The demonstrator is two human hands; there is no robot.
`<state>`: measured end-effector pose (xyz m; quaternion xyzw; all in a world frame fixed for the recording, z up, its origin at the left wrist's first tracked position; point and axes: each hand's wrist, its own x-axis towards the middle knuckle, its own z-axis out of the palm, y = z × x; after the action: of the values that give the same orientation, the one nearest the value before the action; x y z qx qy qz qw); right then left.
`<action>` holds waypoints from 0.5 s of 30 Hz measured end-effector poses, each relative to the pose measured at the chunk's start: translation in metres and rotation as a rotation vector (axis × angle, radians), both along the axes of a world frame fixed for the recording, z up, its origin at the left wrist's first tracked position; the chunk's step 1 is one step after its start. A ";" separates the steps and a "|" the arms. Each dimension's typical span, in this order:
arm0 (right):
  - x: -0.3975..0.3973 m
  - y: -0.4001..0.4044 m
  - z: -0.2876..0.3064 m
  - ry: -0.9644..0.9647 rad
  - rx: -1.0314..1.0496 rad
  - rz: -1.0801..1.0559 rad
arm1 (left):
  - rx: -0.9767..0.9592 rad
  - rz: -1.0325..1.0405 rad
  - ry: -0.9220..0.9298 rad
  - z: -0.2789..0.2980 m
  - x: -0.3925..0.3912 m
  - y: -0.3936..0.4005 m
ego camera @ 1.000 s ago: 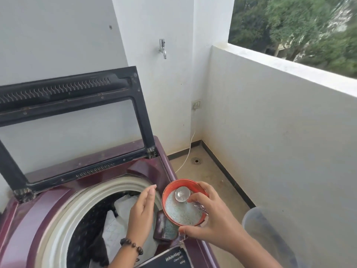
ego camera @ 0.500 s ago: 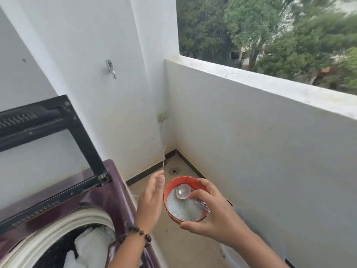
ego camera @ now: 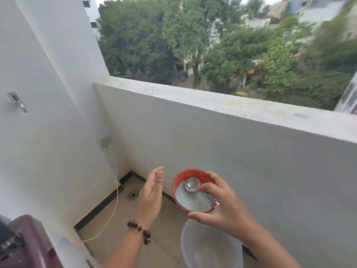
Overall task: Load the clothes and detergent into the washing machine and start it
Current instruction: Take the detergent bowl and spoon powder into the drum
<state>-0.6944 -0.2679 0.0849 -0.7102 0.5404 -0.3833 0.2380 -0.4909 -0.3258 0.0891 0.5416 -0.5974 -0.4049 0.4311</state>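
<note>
while my head has swung away from the drum toward the balcony wall [ego camera: 222, 151], only a maroon corner of the washing machine [ego camera: 32, 246] shows at the lower left, so the clothes inside are out of sight now. my right hand [ego camera: 222, 206] grips the red bowl [ego camera: 193, 192] of detergent powder, thumb under the rim, fingers pinning the metal spoon [ego camera: 192, 184] on top. my left hand [ego camera: 152, 192] hangs flat and relaxed beside the bowl, holding nothing. a clear tub [ego camera: 208, 246] sits on the floor below. i'd guess the powder is dosed and the bowl is being put away.
</note>
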 end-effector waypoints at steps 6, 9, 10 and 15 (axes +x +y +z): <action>-0.078 0.005 0.027 0.040 -0.055 -0.187 | 0.022 -0.256 0.114 0.030 -0.088 -0.021; -0.107 0.002 0.041 0.069 -0.065 -0.254 | 0.019 -0.314 0.164 0.048 -0.121 -0.030; -0.121 0.002 0.045 0.073 -0.062 -0.289 | 0.010 -0.344 0.168 0.054 -0.135 -0.032; -0.177 -0.007 0.066 0.084 -0.097 -0.369 | -0.009 -0.440 0.177 0.083 -0.191 -0.042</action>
<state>-0.8710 -0.2748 0.1511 -0.6252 0.6517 -0.4162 0.1063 -0.6821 -0.3683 0.1717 0.3588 -0.6628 -0.5323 0.3856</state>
